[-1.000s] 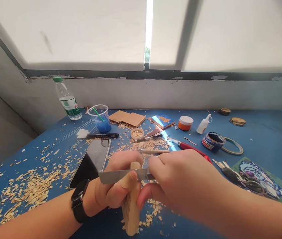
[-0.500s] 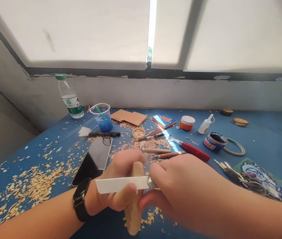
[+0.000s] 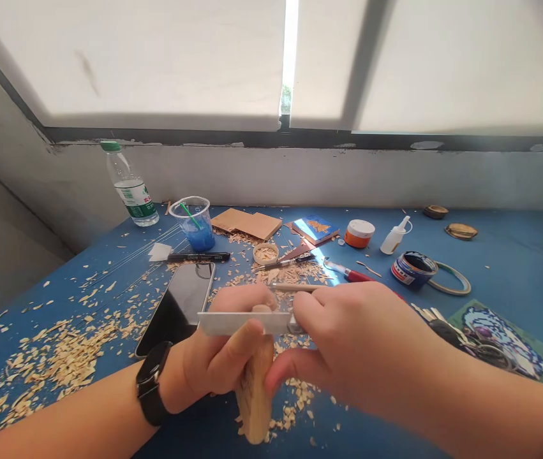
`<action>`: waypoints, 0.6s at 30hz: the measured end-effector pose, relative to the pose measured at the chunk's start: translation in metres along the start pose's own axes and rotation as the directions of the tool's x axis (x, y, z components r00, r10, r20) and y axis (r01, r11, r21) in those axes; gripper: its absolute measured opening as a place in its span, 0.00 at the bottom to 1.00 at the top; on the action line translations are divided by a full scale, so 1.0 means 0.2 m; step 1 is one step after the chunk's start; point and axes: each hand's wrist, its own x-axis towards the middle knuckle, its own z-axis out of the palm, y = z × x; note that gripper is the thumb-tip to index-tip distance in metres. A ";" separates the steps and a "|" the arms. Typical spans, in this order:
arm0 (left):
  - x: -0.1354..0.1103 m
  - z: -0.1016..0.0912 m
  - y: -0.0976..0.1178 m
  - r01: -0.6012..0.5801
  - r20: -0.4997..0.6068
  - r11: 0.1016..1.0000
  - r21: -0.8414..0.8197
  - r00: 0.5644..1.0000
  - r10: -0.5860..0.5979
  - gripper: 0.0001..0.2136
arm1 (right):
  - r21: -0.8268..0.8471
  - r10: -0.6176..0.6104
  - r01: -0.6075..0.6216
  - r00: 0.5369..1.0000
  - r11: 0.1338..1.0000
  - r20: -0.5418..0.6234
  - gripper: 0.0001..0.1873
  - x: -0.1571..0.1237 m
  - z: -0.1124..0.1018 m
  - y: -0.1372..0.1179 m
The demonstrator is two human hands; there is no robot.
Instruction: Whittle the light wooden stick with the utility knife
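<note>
My left hand (image 3: 214, 357), with a black watch on the wrist, is closed round a pale wooden stick (image 3: 254, 395) held upright over the blue table (image 3: 515, 255). Its thumb presses on the back of a flat knife blade (image 3: 237, 322) that lies crosswise against the stick near its top end. My right hand (image 3: 348, 344) grips the knife at its handle end, fingers wrapped tight. Wood shavings (image 3: 295, 401) lie under the stick.
A phone (image 3: 178, 306) lies left of my hands. Behind are a marker (image 3: 197, 257), a cup of blue paint (image 3: 194, 224), a water bottle (image 3: 127, 185), wood boards (image 3: 247, 224), a red-handled tool (image 3: 355, 274), a glue bottle (image 3: 393, 236), jars and a tape ring (image 3: 448, 279). Shavings (image 3: 55, 363) cover the left side.
The blade slid up the stick towards its top end between the earlier frames and now. Both hands kept their grip and shifted slightly with it.
</note>
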 end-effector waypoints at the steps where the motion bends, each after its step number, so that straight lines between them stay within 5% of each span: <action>1: 0.00 0.00 -0.01 0.031 0.019 0.998 -0.058 0.999 -0.030 0.27 | 0.015 -0.016 0.016 0.999 1.000 0.049 0.26 0.00 -0.01 0.00; 4: 0.00 0.00 -0.01 0.068 0.049 0.982 -0.176 0.997 -0.060 0.30 | 0.044 -0.042 0.034 0.981 0.998 0.190 0.20 0.01 -0.03 -0.02; 9: 0.00 0.00 0.00 0.021 0.062 0.989 -0.146 0.998 -0.012 0.27 | 0.085 -0.012 -0.015 0.952 0.996 0.306 0.23 0.02 -0.04 -0.04; 14: -0.02 0.00 -0.01 0.090 0.058 0.985 -0.150 0.995 -0.082 0.27 | -0.011 -0.023 0.024 0.995 1.000 0.095 0.38 0.02 -0.01 -0.03; 18: -0.01 0.01 0.00 0.084 0.025 0.992 -0.097 0.996 -0.082 0.26 | -0.081 -0.085 0.076 0.991 0.994 -0.101 0.39 0.01 0.03 -0.02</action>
